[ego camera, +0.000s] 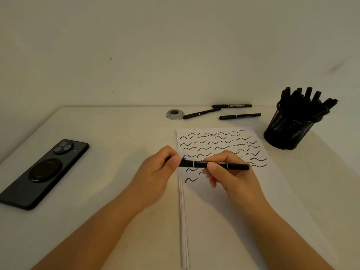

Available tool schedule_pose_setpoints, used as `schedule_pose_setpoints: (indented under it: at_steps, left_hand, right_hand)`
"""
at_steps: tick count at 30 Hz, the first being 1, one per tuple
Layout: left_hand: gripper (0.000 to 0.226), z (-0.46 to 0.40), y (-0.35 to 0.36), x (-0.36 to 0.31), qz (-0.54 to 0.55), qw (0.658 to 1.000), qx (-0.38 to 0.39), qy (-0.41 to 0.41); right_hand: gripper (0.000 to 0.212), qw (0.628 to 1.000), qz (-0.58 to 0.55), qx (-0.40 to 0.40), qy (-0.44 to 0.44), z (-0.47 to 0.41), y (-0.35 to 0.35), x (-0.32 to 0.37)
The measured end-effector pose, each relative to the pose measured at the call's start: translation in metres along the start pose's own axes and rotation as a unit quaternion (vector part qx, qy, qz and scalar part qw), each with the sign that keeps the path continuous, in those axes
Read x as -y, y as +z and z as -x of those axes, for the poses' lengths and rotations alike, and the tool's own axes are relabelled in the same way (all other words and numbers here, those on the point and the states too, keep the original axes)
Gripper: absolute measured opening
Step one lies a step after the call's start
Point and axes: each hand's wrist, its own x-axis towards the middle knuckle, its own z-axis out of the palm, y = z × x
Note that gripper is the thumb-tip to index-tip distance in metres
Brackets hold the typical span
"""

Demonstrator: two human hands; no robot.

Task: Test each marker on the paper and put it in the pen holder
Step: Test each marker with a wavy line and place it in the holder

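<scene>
Both hands hold one black marker point(196, 164) level above the paper point(224, 201). My left hand point(158, 168) pinches its left end, at the cap. My right hand point(228, 170) grips the barrel near the middle, and the right end sticks out past my fingers. The white paper, a thin stack, carries several rows of black wavy test strokes. Three more black markers point(239, 116) lie capped on the table beyond the paper. The black mesh pen holder point(288, 131) stands at the right, filled with several black markers.
A black phone point(42, 172) lies face down at the left of the white table point(116, 133). A round metal cable grommet point(174, 114) sits in the tabletop by the back edge. A pale wall rises right behind the table.
</scene>
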Motion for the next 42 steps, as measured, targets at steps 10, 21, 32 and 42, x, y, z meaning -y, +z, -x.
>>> schedule_pose_setpoints:
  at_steps: [10,21,32,42]
  left_hand:
    - [0.016,-0.014,-0.016,-0.018,-0.096,0.994,-0.023,0.037]
    - [0.014,-0.052,0.035,-0.069,-0.256,0.952,0.041,0.163]
    - [0.026,-0.155,0.042,-0.035,-0.348,0.936,0.034,0.044]
    - [0.033,-0.204,0.039,0.015,-0.451,0.893,0.002,-0.005]
  right_hand:
    - [0.012,0.915,0.397,0.020,-0.071,-0.007,-0.016,0.028]
    - [0.012,0.860,0.499,0.069,-0.086,-0.026,-0.049,0.053]
    - [0.013,0.891,0.412,-0.165,-0.096,-0.058,-0.120,0.100]
    - [0.014,0.890,0.321,-0.302,-0.114,-0.083,-0.156,0.111]
